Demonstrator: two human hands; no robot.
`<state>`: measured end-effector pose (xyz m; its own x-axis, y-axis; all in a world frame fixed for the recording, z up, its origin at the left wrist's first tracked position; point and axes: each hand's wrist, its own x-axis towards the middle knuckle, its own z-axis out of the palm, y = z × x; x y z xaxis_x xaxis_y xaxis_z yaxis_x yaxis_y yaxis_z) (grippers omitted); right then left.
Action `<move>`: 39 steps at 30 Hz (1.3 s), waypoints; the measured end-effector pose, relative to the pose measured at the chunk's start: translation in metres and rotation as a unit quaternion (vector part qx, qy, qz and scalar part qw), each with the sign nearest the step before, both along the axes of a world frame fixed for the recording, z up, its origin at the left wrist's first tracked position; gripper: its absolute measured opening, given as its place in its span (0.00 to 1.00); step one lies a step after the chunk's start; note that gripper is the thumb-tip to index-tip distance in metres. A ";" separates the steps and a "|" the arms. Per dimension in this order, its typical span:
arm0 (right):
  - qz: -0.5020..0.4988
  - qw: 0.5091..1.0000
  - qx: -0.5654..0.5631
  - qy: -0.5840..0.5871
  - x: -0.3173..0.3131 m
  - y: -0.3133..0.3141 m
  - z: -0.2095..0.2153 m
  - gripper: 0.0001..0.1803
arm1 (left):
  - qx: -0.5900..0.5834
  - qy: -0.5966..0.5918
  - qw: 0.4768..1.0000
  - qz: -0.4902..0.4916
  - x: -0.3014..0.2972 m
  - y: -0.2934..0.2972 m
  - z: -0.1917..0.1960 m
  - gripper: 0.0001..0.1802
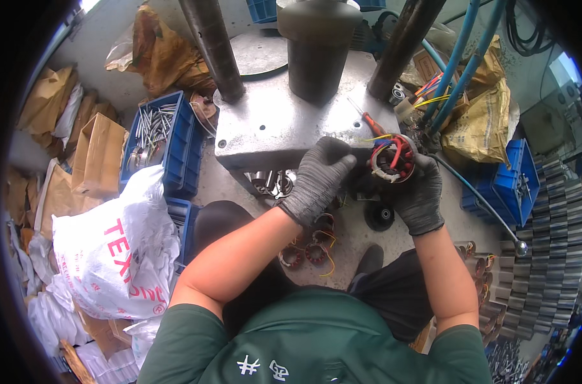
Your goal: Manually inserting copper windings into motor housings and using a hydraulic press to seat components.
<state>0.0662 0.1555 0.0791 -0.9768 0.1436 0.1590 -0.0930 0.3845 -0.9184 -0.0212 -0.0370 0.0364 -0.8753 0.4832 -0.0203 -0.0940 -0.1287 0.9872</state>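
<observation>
My right hand (421, 195), in a grey glove, grips a motor stator (393, 160) by its right and lower side. The stator is a metal ring with red windings, and red, blue and yellow lead wires bunch at its upper left. Just left of it is my left hand (319, 179), also gloved, at the front edge of the metal press bed (265, 131). Its fingers are curled toward the thumb; whether something small is between them is hidden. A screwdriver (372, 123) with a red handle lies on the bed behind the stator.
A thick press ram (315, 57) stands over the bed between two steel columns. More wound stators (315, 253) lie on the floor below my hands. Blue bins (191, 147) and a white sack (115, 249) are left; stacked metal cylinders (540, 256) and a ball-ended lever (520, 247) are right.
</observation>
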 end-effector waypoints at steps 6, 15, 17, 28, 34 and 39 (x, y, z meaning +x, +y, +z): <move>0.014 0.764 -0.637 -0.099 0.008 0.005 -0.002 0.33 | 0.003 -0.009 1.000 0.004 0.002 -0.002 0.009 0.11; -0.035 0.789 -0.598 -0.140 0.008 -0.016 -0.008 0.28 | -0.013 0.217 0.976 0.008 0.017 0.005 0.011 0.18; -0.019 0.800 -0.586 -0.127 0.009 -0.018 -0.017 0.27 | -0.098 0.271 0.957 0.027 0.014 0.005 0.011 0.19; 0.014 0.803 -0.583 -0.122 0.009 -0.017 -0.022 0.28 | -0.124 0.348 0.929 -0.017 0.013 -0.001 0.022 0.16; 0.052 0.810 -0.580 -0.078 0.009 -0.010 -0.025 0.28 | -0.053 0.470 0.880 -0.042 0.018 0.001 0.027 0.18; 0.062 0.846 -0.524 -0.081 0.011 -0.012 -0.029 0.30 | -0.132 0.482 0.866 -0.023 0.017 0.000 0.012 0.22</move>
<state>0.0769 0.1437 0.0500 -0.9914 0.0170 -0.1297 0.0875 -0.6510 -0.7540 -0.0037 -0.0367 0.0484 -0.5275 0.6075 0.5939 0.7904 0.0946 0.6053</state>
